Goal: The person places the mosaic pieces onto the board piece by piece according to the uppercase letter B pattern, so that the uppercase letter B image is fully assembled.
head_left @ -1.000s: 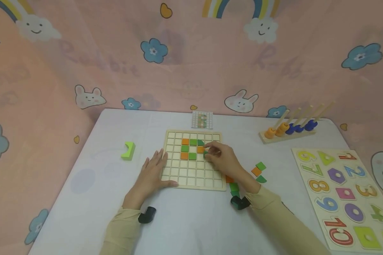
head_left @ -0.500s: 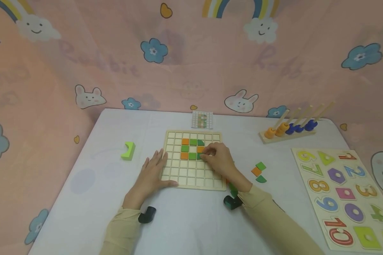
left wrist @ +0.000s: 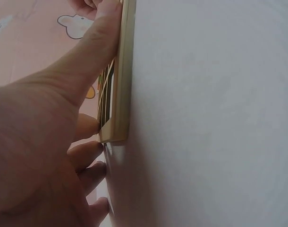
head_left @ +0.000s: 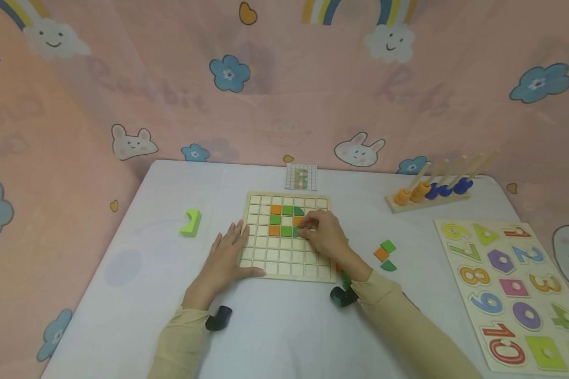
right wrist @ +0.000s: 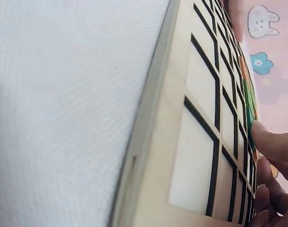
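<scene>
Dark green piece point(head_left: 296, 232): at the near right corner of the orange-and-green ring point(head_left: 275, 219) on the gridded board point(head_left: 285, 256), partly hidden by the thumb; whether it lies flush cannot be told.
Right hand point(head_left: 324, 231): fingers bent, thumb tip touching that piece; pinching or merely pressing, I cannot tell.
Left hand point(head_left: 227, 260): fingers extended along the board's left edge, thumb at its near edge; a good brace against sliding.
Seating: best to square the piece to its cell, then press straight down without nudging the orange tile point(head_left: 297, 221) just beyond.
Pattern card point(head_left: 301, 177): past the board's far edge, worth checking for the piece's facing.
</scene>
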A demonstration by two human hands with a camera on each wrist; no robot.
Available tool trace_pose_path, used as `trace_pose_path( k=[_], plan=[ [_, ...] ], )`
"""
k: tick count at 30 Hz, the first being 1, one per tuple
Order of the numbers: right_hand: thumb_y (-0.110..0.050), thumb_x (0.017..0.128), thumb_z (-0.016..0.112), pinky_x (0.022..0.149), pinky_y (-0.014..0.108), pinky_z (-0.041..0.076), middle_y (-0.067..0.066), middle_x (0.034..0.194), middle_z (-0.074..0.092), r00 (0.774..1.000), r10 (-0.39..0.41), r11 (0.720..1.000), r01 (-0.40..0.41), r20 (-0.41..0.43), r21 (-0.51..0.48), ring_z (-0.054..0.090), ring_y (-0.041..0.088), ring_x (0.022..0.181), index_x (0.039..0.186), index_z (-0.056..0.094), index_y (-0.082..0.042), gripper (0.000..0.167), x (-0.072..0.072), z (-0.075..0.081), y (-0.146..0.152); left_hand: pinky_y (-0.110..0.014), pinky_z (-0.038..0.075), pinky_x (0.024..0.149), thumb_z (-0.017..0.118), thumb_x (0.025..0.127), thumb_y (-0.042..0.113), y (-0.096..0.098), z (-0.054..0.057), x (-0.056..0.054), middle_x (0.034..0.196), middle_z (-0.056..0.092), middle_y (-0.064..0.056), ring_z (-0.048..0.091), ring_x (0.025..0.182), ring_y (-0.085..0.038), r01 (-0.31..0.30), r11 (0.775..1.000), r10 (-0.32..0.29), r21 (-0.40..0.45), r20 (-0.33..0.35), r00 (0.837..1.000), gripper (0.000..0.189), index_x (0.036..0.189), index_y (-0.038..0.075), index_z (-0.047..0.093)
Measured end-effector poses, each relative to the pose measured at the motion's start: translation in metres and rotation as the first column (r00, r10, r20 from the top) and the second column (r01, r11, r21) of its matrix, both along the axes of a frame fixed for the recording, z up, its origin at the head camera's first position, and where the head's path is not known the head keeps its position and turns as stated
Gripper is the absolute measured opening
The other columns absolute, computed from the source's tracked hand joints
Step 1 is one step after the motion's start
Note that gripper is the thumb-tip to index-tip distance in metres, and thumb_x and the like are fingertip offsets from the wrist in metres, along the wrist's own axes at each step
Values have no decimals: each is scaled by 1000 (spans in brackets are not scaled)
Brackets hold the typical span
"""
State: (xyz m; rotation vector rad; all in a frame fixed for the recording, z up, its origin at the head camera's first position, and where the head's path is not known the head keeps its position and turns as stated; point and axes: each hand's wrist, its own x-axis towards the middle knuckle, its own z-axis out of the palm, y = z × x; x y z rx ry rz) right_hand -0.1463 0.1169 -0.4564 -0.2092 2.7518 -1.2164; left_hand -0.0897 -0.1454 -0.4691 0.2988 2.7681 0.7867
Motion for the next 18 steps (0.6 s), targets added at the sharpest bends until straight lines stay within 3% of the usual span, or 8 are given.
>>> trace_pose_path(
  k=[5, 12, 18],
  plan=[
    [-14, 91, 85, 85, 39, 50, 11, 100, 72, 1000, -20, 999, 21, -20, 30, 59, 25, 95, 96, 75, -5, 15, 0, -2, 0, -58, 5, 137, 92, 77, 50, 0, -1, -1, 179, 13, -13, 8, 167, -34, -1, 1000, 1, 1, 0, 1000, 122, 167, 4, 25],
    [-23, 93, 84, 93, 44, 52, 12, 103, 69, 999, -43, 998, 43, 0, 46, 57, 30, 104, 92, 72, -6, 21, 3, -3, 11, -58, 5, 136, 91, 77, 51, 1, -3, -1, 179, 13, -13, 8, 167, -35, 1, 1000, -1, -2, -2, 1000, 121, 167, 3, 26],
    [-16, 97, 74, 88, 39, 46, 16, 110, 65, 1000, -7, 999, 6, 13, 44, 50, 31, 106, 105, 71, -4, 15, 7, -3, 33, -59, 6, 136, 92, 76, 50, 1, -3, -1, 178, 14, -14, 9, 167, -35, -1, 1000, 1, -7, -12, 1000, 121, 167, 3, 26]
  ],
)
